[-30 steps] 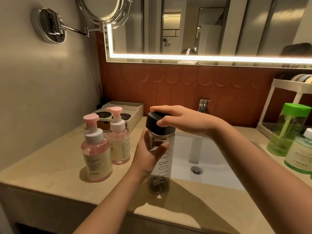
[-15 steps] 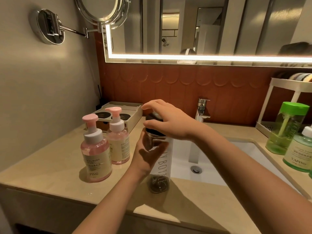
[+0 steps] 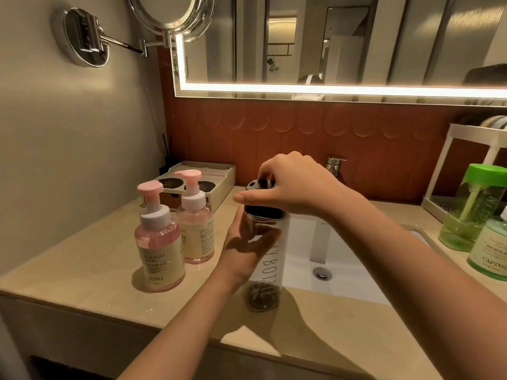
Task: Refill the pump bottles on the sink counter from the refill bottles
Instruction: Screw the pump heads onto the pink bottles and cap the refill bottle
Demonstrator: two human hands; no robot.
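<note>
A tall clear bottle with white lettering stands upright on the counter in front of the sink. My left hand wraps its upper body from the left. My right hand grips its black cap from above, fingers curled around the cap's top. Two pink pump bottles stand side by side to the left: the nearer one and the farther one. A green-lidded bottle and a green pump bottle stand at the right edge.
The white sink basin with its chrome tap lies behind the clear bottle. A cream box sits at the back left. A white rack stands at the back right. A swing-arm mirror juts from the left wall.
My right hand has shifted on the black cap, from a flat grip over it to fingers curled around its top. The clear bottle and my left hand stay in place.
</note>
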